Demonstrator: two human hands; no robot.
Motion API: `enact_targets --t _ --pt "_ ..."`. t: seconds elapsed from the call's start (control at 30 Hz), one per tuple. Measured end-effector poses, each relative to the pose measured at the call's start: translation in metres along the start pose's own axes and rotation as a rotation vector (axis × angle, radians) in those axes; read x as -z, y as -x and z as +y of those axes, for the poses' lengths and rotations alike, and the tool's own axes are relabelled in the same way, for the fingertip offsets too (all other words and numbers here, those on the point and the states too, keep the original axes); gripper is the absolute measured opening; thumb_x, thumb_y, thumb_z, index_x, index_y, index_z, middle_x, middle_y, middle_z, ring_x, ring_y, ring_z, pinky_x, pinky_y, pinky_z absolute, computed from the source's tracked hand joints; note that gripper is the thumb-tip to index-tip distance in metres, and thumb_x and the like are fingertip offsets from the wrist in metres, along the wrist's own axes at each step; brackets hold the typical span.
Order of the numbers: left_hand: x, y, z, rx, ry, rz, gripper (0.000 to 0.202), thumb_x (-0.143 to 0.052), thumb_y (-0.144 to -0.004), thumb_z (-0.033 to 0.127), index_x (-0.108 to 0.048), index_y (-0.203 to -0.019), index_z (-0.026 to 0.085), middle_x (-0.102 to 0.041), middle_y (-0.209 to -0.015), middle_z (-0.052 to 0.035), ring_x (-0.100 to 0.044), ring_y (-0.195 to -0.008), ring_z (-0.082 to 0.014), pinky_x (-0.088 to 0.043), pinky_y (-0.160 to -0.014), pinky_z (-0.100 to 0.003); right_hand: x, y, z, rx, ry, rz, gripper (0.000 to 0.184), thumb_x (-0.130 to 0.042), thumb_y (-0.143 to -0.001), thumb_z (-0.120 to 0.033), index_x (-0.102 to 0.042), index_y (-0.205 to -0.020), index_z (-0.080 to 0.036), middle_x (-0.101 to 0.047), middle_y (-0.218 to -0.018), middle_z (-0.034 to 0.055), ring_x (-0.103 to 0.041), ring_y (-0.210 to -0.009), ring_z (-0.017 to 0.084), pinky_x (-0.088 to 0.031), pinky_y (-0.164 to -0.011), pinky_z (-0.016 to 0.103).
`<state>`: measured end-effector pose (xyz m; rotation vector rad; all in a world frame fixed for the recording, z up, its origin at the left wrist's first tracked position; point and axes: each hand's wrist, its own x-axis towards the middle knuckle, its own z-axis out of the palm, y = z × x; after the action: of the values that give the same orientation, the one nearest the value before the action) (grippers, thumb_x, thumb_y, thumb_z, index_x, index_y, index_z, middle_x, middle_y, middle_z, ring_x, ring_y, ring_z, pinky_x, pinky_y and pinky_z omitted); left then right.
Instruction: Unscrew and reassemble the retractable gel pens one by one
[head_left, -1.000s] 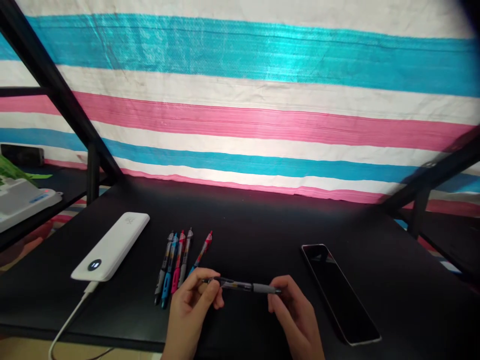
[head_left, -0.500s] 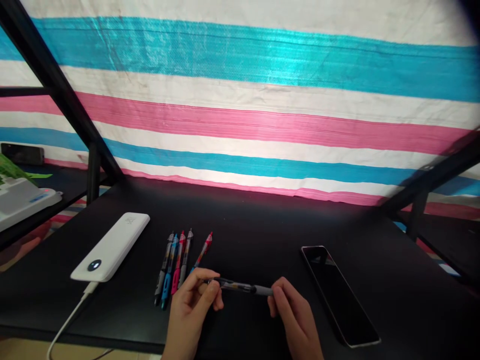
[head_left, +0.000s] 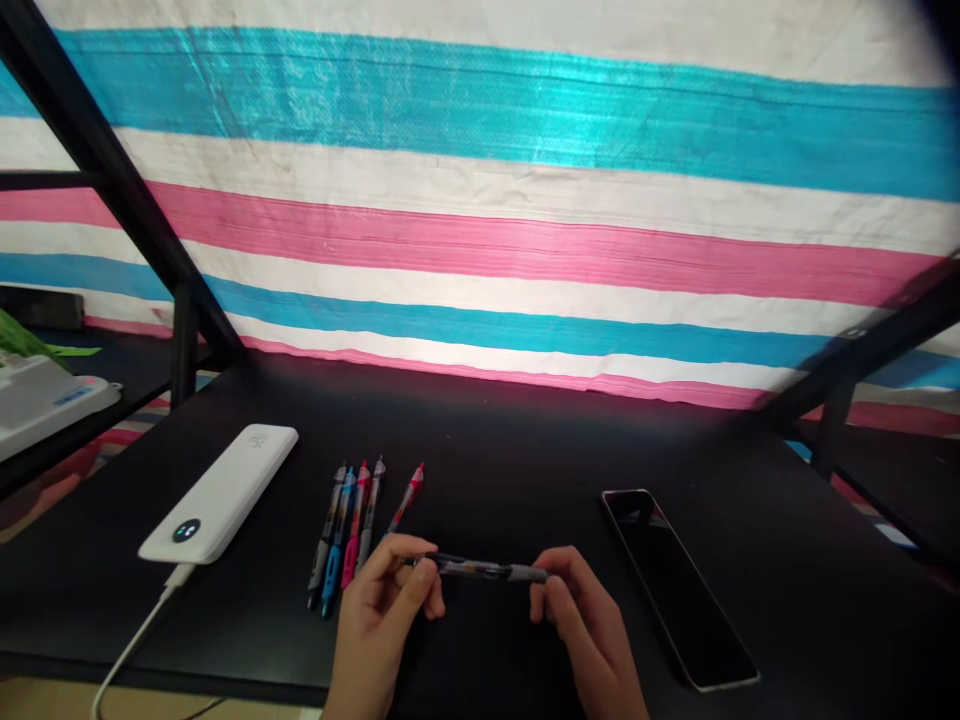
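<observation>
A pen (head_left: 476, 568) with a clear barrel and grey grip lies crosswise between my two hands, just above the black table. My left hand (head_left: 386, 610) pinches its left end between thumb and fingers. At the grey end, my right hand (head_left: 585, 620) closes thumb and fingers around the tip. Beyond my left hand lies a row of several pens, among them a blue pen (head_left: 339, 545) and a pink pen (head_left: 355, 530). A red-topped pen (head_left: 407, 495) lies slightly apart, its lower part hidden behind my left hand.
A white power bank (head_left: 221, 495) with a cable (head_left: 139, 630) plugged in lies at left. To the right rests a dark phone (head_left: 679, 590). The black table (head_left: 495, 440) ends at a striped sheet (head_left: 510, 250), with a black frame bar (head_left: 120, 190) at the left.
My right hand has shifted slightly and its fingers sit a little differently at the pen's grey end. The pen is nearer level. My left hand keeps its grip.
</observation>
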<state>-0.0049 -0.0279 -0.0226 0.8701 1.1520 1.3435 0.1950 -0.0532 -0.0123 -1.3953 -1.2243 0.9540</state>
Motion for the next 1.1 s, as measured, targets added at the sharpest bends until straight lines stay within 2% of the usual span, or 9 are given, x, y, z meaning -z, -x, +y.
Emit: enact_targets --t 0.1,0.23,0.33,0.47,0.6,0.87,1.1 --pt "0.000 0.000 0.000 0.003 -0.002 0.008 0.030 -0.080 -0.080 0.045 -0.072 -0.088 0.017 -0.064 -0.054 0.0010 -0.058 -0.053 -0.0146 -0.045 -0.055 -0.023 -0.001 0.000 0.001 -0.008 0.023 0.016 0.038 -0.055 -0.098 -0.052 -0.063 -0.076 -0.022 -0.052 -0.062 -0.0024 -0.049 -0.056 0.015 -0.040 -0.053 0.024" --pt "-0.001 0.000 0.001 -0.002 0.022 0.018 0.029 -0.079 -0.081 0.044 -0.071 -0.089 0.018 -0.064 -0.055 0.0014 -0.058 -0.054 -0.0141 -0.045 -0.056 -0.022 0.000 0.002 0.004 -0.038 -0.015 0.091 0.025 -0.068 -0.089 -0.047 -0.067 -0.087 -0.022 -0.065 -0.072 0.0011 -0.063 -0.066 0.020 -0.049 -0.063 0.026" --pt "-0.001 0.001 0.001 0.000 0.048 0.025 0.029 -0.080 -0.081 0.044 -0.071 -0.089 0.018 -0.063 -0.056 0.0020 -0.057 -0.054 -0.0135 -0.045 -0.056 -0.022 0.003 0.003 0.005 -0.069 -0.087 0.137 0.023 -0.073 -0.086 -0.044 -0.069 -0.089 -0.022 -0.069 -0.080 0.0040 -0.068 -0.074 0.023 -0.052 -0.066 0.028" --pt "-0.001 0.000 0.001 0.004 0.075 0.042 0.028 -0.080 -0.080 0.044 -0.071 -0.089 0.018 -0.062 -0.056 0.0022 -0.057 -0.054 -0.0133 -0.044 -0.056 -0.022 0.008 0.004 0.010 -0.072 -0.221 0.224 0.017 -0.075 -0.085 -0.037 -0.070 -0.086 -0.021 -0.064 -0.073 0.0020 -0.061 -0.062 0.017 -0.050 -0.057 0.025" --pt "0.000 0.000 0.000 0.002 0.105 0.039 0.027 -0.080 -0.081 0.042 -0.072 -0.090 0.018 -0.061 -0.056 0.0028 -0.056 -0.055 -0.0128 -0.044 -0.056 -0.022 0.014 0.003 0.021 -0.043 -0.335 0.304 0.010 -0.071 -0.087 -0.032 -0.069 -0.088 -0.022 -0.061 -0.075 0.0008 -0.054 -0.059 0.014 -0.048 -0.053 0.023" --pt "-0.001 0.000 -0.001 0.002 0.146 0.066 0.026 -0.082 -0.080 0.041 -0.073 -0.088 0.018 -0.061 -0.058 0.0030 -0.056 -0.054 -0.0123 -0.044 -0.055 -0.021 0.017 0.004 0.028 -0.007 -0.396 0.364 0.008 -0.068 -0.088 -0.030 -0.068 -0.089 -0.022 -0.059 -0.082 0.0025 -0.052 -0.060 0.014 -0.047 -0.052 0.025" --pt "0.001 0.000 -0.001 0.010 0.163 0.048 0.024 -0.081 -0.081 0.040 -0.073 -0.090 0.020 -0.061 -0.058 0.0043 -0.056 -0.055 -0.0110 -0.045 -0.058 -0.020 0.016 0.004 0.025 -0.004 -0.457 0.332 0.005 -0.070 -0.088 -0.028 -0.070 -0.088 -0.023 -0.060 -0.083 0.0014 -0.053 -0.060 0.012 -0.047 -0.053 0.022"
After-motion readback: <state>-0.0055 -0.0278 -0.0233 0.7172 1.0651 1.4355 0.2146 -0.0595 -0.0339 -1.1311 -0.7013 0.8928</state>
